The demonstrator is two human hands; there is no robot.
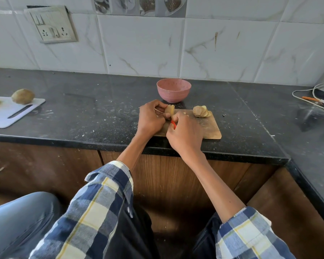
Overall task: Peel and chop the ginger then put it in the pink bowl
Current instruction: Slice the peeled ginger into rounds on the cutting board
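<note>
ginger — pale, peeled | left hand grips it | sliced ginger — stacked

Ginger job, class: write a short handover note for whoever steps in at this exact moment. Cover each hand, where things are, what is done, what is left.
Left hand: holds a ginger piece over the wooden board.
Right hand: grips a red-handled tool, blade hidden.
Slices: stacked on the board's far right.
Pink bowl: behind the board, seems empty.
Done: some slicing.
Left: finish the held piece, chop, fill the bowl.
</note>
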